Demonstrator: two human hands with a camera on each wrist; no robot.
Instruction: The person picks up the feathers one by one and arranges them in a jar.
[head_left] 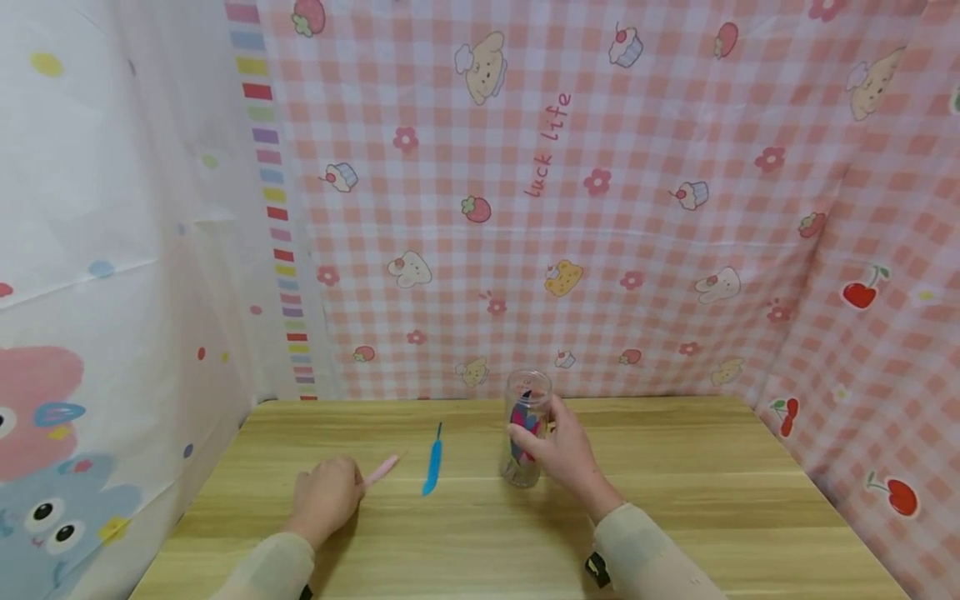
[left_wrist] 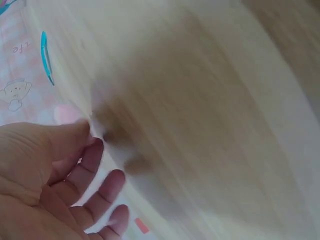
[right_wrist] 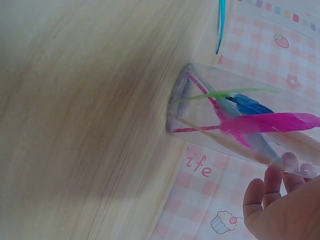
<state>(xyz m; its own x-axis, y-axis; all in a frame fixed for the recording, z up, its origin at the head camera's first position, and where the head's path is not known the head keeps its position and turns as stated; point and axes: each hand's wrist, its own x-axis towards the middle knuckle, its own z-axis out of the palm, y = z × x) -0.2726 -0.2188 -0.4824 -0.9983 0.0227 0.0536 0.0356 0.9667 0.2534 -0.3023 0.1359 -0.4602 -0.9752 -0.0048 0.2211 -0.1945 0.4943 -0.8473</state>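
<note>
My right hand (head_left: 566, 454) grips a clear jar (head_left: 517, 475) from its right side, thumb across the front. Inside the jar stand several feathers; magenta (right_wrist: 272, 122), blue (right_wrist: 252, 106) and green (right_wrist: 225, 93) ones show through the wall in the right wrist view. At the left, my left hand (head_left: 326, 497) pinches one end of a pink feather (head_left: 382, 469) between thumb and forefinger, with the other fingers loosely bent. The feather's bare quill points away to the right. A blue feather (head_left: 432, 468) lies on the table between the two hands.
The wooden table (head_left: 450, 550) carries these things. A pink checked cloth (head_left: 525, 250) hangs along its back edge and right side, and a white patterned cloth (head_left: 150, 292) hangs on the left.
</note>
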